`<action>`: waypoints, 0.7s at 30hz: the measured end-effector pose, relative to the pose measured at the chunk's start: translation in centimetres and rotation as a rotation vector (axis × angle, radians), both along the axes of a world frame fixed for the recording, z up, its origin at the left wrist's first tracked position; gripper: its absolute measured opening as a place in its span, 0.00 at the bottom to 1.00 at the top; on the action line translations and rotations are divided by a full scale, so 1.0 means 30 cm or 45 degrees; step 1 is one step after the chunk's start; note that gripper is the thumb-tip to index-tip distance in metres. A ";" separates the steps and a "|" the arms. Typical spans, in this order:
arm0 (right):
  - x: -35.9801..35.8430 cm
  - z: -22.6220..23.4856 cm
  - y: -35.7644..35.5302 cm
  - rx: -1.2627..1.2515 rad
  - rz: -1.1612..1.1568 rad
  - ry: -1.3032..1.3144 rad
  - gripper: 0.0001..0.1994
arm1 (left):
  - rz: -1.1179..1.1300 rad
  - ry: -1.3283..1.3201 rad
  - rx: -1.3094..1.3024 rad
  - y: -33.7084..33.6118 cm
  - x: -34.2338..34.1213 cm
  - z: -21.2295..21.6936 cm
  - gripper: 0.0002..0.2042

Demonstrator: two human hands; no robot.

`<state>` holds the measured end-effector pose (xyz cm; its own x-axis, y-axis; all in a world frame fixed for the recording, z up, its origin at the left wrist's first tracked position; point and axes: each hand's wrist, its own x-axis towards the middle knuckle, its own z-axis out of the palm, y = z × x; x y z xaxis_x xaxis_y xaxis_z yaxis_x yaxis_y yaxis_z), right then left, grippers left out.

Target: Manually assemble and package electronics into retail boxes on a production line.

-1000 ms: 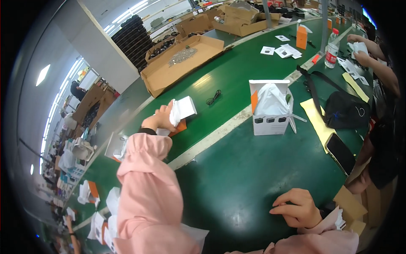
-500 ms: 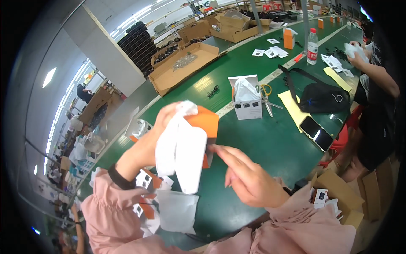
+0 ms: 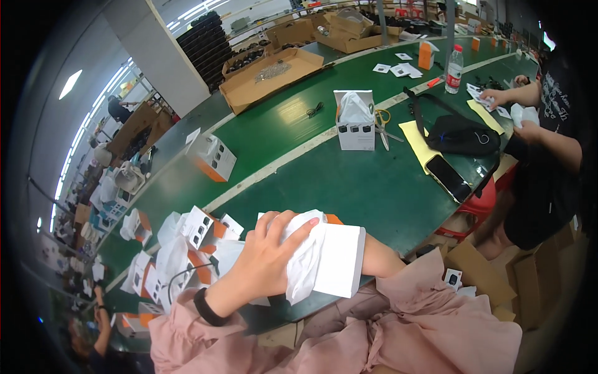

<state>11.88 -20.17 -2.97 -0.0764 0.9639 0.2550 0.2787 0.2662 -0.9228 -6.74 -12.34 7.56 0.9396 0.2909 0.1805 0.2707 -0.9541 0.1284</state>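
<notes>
My left hand (image 3: 268, 252), with a black band on its wrist, is closed over a small white and orange carton (image 3: 339, 258). Crumpled white wrapping (image 3: 303, 262) bunches between its fingers and the carton's white side. Behind the carton reaches my right forearm (image 3: 381, 257); the carton hides my right hand and its fingers. Left of my left hand, several white and orange cartons (image 3: 200, 227) lie close together with white bags (image 3: 171, 258) sticking out.
Across the green table (image 3: 299, 181) stand an opened carton (image 3: 356, 128), scissors (image 3: 385, 132), a phone (image 3: 448, 177), a black bag (image 3: 461, 138) and a bottle (image 3: 454, 71). Another person's hands (image 3: 529, 129) work at the right. A cardboard box (image 3: 476, 274) sits below the table edge.
The carton has come down and nearer to me, and is turned so a white side shows. My right hand has gone from beside its opening to behind it. The view has shifted.
</notes>
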 end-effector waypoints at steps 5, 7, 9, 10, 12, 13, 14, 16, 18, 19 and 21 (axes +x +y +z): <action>-0.024 0.034 0.031 -0.200 0.304 0.506 0.25 | 0.004 -0.166 0.045 -0.024 -0.033 -0.003 0.38; -0.043 0.017 0.047 0.353 -0.052 0.228 0.16 | -0.023 -0.181 0.077 -0.003 -0.056 -0.026 0.37; -0.015 0.146 0.009 0.115 0.084 0.229 0.15 | 0.028 -0.258 0.010 0.015 -0.108 -0.049 0.40; 0.016 0.209 -0.008 -0.120 0.193 0.220 0.14 | 0.053 -0.342 -0.059 0.040 -0.126 -0.072 0.43; 0.072 0.278 -0.029 -0.143 0.171 0.068 0.10 | 0.122 -0.279 -0.155 0.092 -0.192 -0.118 0.51; 0.100 0.278 -0.024 -0.127 0.159 0.072 0.09 | 0.128 -0.277 -0.245 0.100 -0.215 -0.119 0.51; 0.127 0.281 -0.024 -0.111 0.140 0.077 0.09 | 0.127 -0.273 -0.337 0.107 -0.230 -0.115 0.51; 0.161 0.291 -0.021 -0.067 0.038 0.114 0.07 | 0.349 -0.141 -0.684 0.133 -0.286 -0.162 0.50; 0.160 0.298 -0.008 -0.033 -0.010 0.144 0.05 | 0.375 -0.182 -0.758 0.151 -0.197 -0.185 0.48; 0.176 0.294 -0.009 0.022 -0.001 0.187 0.06 | 0.391 -0.213 -0.818 0.163 -0.189 -0.189 0.47; 0.201 0.267 0.020 0.432 -0.007 0.250 0.08 | 0.422 -0.275 -0.939 0.186 -0.189 -0.200 0.44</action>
